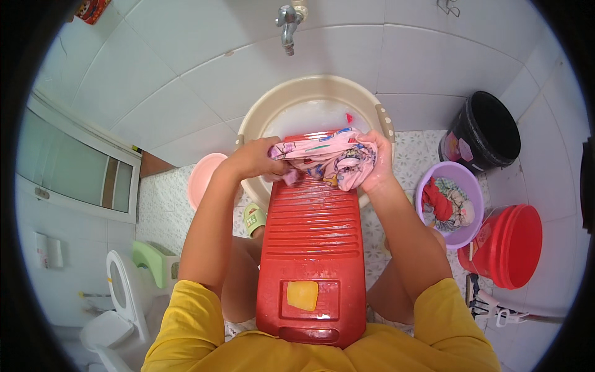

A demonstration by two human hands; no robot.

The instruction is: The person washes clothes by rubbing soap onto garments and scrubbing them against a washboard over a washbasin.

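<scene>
A wet pink patterned garment (346,160) is bunched between my hands, over the upper end of a red plastic washboard (314,223). My left hand (258,158) grips its left end, and my right hand (382,160) holds the bundled right side. The washboard leans from my lap into a large beige basin (260,109) of cloudy, soapy water. A small red thing (349,118) shows in the basin. A yellow soap bar (302,295) lies in the washboard's recess near my body.
Right of the basin stand a purple basin (448,167) with clothes, a black bucket (483,132) and a red bucket (509,246). A pink basin (204,179) is on the left. A metal tap (289,29) juts from the tiled wall. A toilet (123,288) stands lower left.
</scene>
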